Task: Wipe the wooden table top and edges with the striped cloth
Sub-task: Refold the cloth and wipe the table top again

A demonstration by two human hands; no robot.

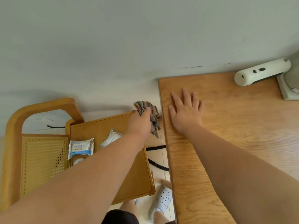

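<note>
The wooden table top (239, 120) fills the right half of the head view, with its left edge running down the middle. My right hand (186, 110) lies flat on it near the far left corner, fingers spread. My left hand (140, 122) grips the bunched striped cloth (149, 113) just left of the table's left edge, in the gap beside it. Part of the cloth hangs down below my fingers, close to the edge; whether it touches the edge I cannot tell.
A lower wooden side cabinet (129, 167) stands left of the table with wet-wipe packs (80, 147) on it, next to a rattan-panelled frame (43, 157). A white device (262, 71) lies at the table's far right against the wall. Black cables (157, 164) and my slippered foot (161, 201) show in the gap.
</note>
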